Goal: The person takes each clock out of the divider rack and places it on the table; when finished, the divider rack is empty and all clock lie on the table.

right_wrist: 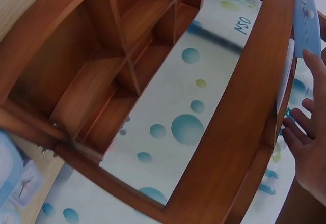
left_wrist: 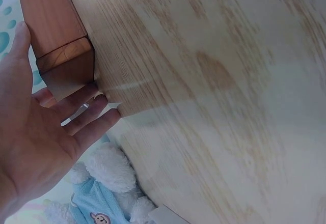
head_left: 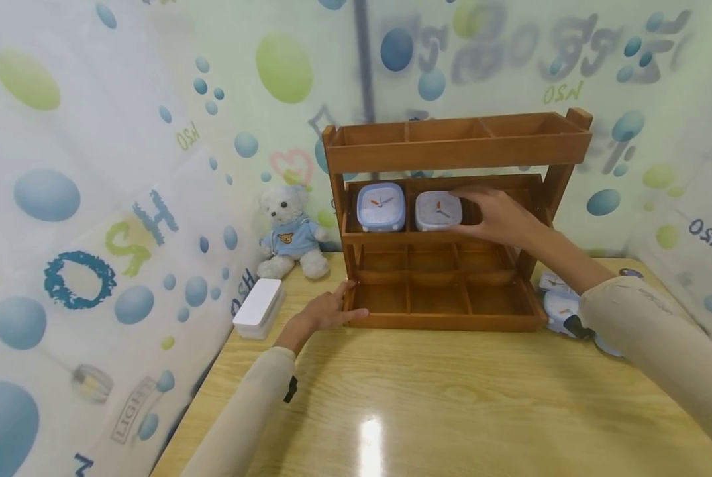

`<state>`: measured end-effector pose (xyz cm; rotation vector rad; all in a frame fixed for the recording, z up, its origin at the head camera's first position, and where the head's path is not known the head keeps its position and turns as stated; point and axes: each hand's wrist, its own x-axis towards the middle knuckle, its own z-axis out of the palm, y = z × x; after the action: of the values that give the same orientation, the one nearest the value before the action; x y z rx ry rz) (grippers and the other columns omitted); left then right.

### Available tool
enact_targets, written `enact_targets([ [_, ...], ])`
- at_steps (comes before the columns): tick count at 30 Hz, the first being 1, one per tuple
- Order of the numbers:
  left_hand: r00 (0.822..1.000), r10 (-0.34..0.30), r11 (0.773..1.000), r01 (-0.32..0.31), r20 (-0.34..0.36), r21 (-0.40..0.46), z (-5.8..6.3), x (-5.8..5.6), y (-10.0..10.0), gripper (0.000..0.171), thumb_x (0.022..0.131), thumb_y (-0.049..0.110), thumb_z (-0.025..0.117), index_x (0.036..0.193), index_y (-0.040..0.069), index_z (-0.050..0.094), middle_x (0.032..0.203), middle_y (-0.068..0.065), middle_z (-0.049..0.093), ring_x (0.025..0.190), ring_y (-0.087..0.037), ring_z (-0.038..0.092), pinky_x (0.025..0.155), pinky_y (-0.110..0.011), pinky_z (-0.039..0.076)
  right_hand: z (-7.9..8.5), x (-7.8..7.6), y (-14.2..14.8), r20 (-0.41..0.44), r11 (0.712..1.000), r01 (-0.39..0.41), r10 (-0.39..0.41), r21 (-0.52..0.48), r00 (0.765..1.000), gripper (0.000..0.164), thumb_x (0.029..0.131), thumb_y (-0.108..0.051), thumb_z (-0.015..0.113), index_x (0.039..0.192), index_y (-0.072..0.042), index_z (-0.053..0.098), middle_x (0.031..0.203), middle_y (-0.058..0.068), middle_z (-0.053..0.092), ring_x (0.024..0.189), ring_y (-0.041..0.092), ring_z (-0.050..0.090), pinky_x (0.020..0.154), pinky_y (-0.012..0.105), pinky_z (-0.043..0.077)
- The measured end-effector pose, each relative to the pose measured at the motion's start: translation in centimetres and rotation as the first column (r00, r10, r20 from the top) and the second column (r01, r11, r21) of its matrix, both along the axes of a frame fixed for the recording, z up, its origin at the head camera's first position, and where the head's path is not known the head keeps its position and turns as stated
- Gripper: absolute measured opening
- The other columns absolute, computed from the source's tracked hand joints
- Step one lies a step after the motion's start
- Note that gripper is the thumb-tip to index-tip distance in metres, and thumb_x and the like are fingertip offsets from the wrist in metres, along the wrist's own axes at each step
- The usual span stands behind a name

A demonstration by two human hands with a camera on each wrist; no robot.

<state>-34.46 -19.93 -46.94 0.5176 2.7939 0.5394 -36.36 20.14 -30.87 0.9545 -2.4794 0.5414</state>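
Note:
My right hand (head_left: 494, 215) grips the right side of a pale square alarm clock (head_left: 438, 211) in the middle bay of the wooden rack's upright tier, fingers above and thumb below. In the right wrist view, a fingertip meets a light-blue clock body (right_wrist: 307, 28); the rack's front board (right_wrist: 232, 117) hides part of it. Left of the gripped clock, a blue-rimmed alarm clock (head_left: 381, 207) stands in its own bay. Against the lower left corner of the brown wooden rack (head_left: 445, 322) rests my left hand (head_left: 324, 310), its fingers extended and thumb across the front.
A white teddy bear in a blue shirt (head_left: 295, 237) sits left of the rack. Nearer lies a white lidded box (head_left: 259, 306). More light-blue clocks (head_left: 558, 308) stand at the rack's right end, partly behind my right sleeve. Patterned sheets hang round the wooden table (head_left: 427, 397).

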Motion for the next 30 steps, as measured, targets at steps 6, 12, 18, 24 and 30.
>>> enact_targets([
  [6, 1.000, -0.011, 1.000, 0.011, -0.006, 0.007, 0.1, 0.0, 0.1, 0.099, 0.092, 0.078, 0.054, 0.166, 0.022, 0.021, 0.065, -0.004, 0.054, 0.060, -0.017, 0.049, 0.066, -0.036, 0.045, -0.2, -1.4, -1.0, 0.064, 1.000, 0.016, -0.016, -0.006, 0.998, 0.080, 0.084, -0.041, 0.089, 0.145, 0.000, 0.058, 0.141, 0.020, 0.061, 0.114, 0.035, 0.064, 0.093, 0.052, 0.053],
  [12, 1.000, 0.001, 1.000, -0.001, -0.001, 0.008, 0.0, -0.1, -0.1, 0.098, 0.092, 0.077, 0.056, 0.166, 0.022, 0.021, 0.067, -0.005, 0.057, 0.061, -0.018, 0.050, 0.066, -0.036, 0.044, -0.3, -2.5, -2.2, 0.125, 1.000, 0.015, -0.018, 0.025, 0.992, 0.084, 0.086, -0.047, 0.085, 0.148, 0.001, 0.054, 0.140, 0.019, 0.060, 0.114, 0.031, 0.062, 0.095, 0.050, 0.051],
  [18, 1.000, -0.017, 1.000, 0.017, -0.008, 0.020, -0.2, -0.2, 0.3, 0.097, 0.093, 0.075, 0.056, 0.165, 0.021, 0.022, 0.071, -0.007, 0.061, 0.065, -0.020, 0.055, 0.071, -0.039, 0.049, -0.3, -2.9, -2.1, 0.169, 0.998, 0.024, -0.033, 0.056, 0.985, 0.082, 0.087, -0.042, 0.085, 0.149, 0.002, 0.052, 0.150, 0.023, 0.051, 0.137, 0.040, 0.049, 0.112, 0.056, 0.040],
  [24, 1.000, 0.008, 1.000, -0.008, 0.017, 0.004, -0.1, 0.0, 0.1, 0.099, 0.090, 0.079, 0.056, 0.165, 0.024, 0.021, 0.077, -0.007, 0.064, 0.076, -0.023, 0.062, 0.082, -0.044, 0.052, -0.4, -2.9, -2.3, 0.172, 0.997, 0.026, -0.039, 0.074, 0.984, 0.080, 0.088, -0.049, 0.083, 0.147, -0.002, 0.057, 0.151, 0.020, 0.052, 0.137, 0.038, 0.049, 0.109, 0.056, 0.042],
  [30, 1.000, 0.009, 1.000, -0.010, 0.014, 0.030, 0.0, -0.1, -0.2, 0.099, 0.091, 0.078, 0.057, 0.164, 0.023, 0.022, 0.091, -0.009, 0.068, 0.085, -0.024, 0.065, 0.089, -0.047, 0.053, -0.3, -3.0, -2.5, 0.166, 0.997, 0.037, -0.048, 0.065, 0.985, 0.081, 0.087, -0.050, 0.083, 0.147, -0.003, 0.057, 0.151, 0.018, 0.052, 0.137, 0.037, 0.050, 0.109, 0.055, 0.042],
])
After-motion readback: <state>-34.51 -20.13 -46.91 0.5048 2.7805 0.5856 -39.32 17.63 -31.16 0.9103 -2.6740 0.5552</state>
